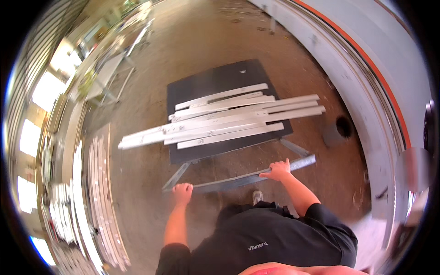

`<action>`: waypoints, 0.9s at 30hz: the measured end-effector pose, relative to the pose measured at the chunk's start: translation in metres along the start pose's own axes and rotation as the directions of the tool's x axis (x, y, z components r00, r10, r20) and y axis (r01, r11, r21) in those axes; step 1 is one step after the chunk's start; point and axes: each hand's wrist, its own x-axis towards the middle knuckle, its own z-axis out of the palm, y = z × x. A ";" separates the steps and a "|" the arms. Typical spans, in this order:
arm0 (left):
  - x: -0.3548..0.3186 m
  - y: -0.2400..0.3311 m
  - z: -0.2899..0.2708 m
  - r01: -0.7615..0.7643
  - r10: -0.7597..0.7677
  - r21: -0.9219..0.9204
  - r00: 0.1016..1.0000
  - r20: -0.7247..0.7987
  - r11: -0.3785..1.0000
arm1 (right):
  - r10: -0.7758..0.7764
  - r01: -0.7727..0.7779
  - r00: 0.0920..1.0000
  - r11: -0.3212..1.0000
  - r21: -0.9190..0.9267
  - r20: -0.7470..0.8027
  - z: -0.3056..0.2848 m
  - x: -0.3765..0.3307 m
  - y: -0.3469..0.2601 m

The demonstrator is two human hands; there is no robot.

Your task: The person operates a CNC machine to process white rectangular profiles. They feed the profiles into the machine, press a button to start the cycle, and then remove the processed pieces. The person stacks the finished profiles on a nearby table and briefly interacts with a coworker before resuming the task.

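— What is in the hands here?

— A long grey metal strip [247, 178], held flat and crosswise just in front of the body; the left hand [183, 192] is closed over it near its left end, the right hand [277, 171] is closed over it further along, with the thumb lifted; the hands sit well apart, which looks like the way to keep so long a piece level rather than let it sag or swing.

— And where does the strip sit against the rest?

— Just short of the near edge of the dark counter [215, 80], lower than its top as far as the view tells; whether it touches the counter's frame cannot be told.

— What lies on the counter?

— A loose stack of white profiles [220, 121], laid roughly parallel and running left to right; they overhang both sides, the left more, apparently because they are longer than the top is wide.

— Anything else nearby?

— More pale lengths [103, 197] lie bundled on the floor to the left; a large white curved structure with an orange stripe [366, 68] rises on the right; a grey round object with a dark opening [338, 130] stands beside the counter.
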 end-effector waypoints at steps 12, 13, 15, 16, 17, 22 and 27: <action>0.567 -0.183 0.079 -0.011 0.012 0.003 0.988 -0.155 1.000 | -0.170 0.165 0.978 0.985 -0.052 -0.123 -0.252 0.566 -0.125; 0.530 -0.217 0.095 -0.005 0.004 -0.011 0.997 -0.082 1.000 | -0.142 0.141 0.989 0.990 -0.030 -0.047 -0.200 0.555 -0.149; 0.600 -0.258 0.104 0.003 -0.003 0.000 1.000 -0.028 1.000 | -0.140 0.139 0.986 0.990 -0.015 -0.089 -0.230 0.621 -0.171; 0.647 -0.271 0.106 0.014 -0.014 -0.016 0.999 -0.029 1.000 | -0.144 0.140 0.986 0.989 -0.047 -0.088 -0.272 0.660 -0.182; 0.694 -0.282 0.104 0.020 -0.020 -0.024 1.000 -0.011 1.000 | -0.143 0.139 0.987 0.988 -0.063 -0.074 -0.310 0.695 -0.193; 0.865 -0.318 0.081 0.070 -0.062 -0.053 0.988 0.140 0.996 | -0.122 0.118 0.987 0.992 -0.046 -0.102 -0.434 0.801 -0.229; 1.054 -0.391 0.082 -0.090 0.090 0.000 0.995 0.034 0.996 | -0.149 0.152 0.960 0.988 -0.005 -0.237 -0.535 0.954 -0.278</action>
